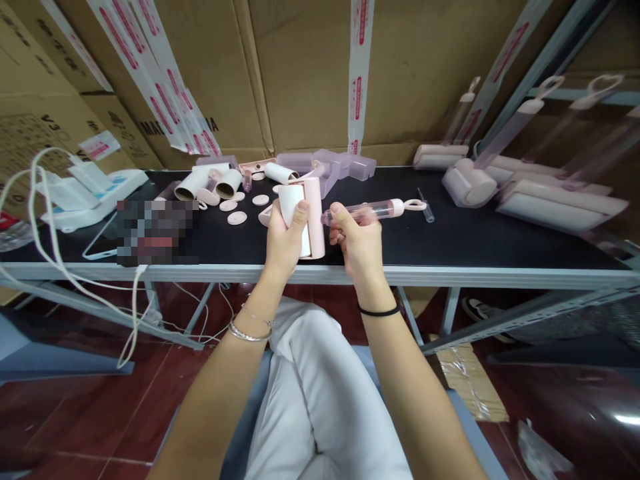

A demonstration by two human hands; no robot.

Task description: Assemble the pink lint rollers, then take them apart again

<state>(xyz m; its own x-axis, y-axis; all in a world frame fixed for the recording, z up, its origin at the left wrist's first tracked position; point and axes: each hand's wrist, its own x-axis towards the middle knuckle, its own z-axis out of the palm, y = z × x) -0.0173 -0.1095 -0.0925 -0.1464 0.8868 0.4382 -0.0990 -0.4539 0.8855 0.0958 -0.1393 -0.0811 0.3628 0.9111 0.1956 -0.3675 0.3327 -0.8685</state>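
Above the table's front edge, my left hand is closed around a lint roller head, a pink casing with a white paper roll inside, held upright. My right hand grips a clear pinkish handle with a looped pink end pointing right. The handle's inner tip lies close beside the casing's right side; whether they touch I cannot tell. Behind my left hand lie several pale round caps and white paper rolls. A pile of translucent purple covers sits beyond them.
Finished-looking lint rollers with handles stand at the right. A small screwdriver-like tool lies right of my right hand. A white device with cables occupies the left end of the black table. Cardboard boxes stand behind.
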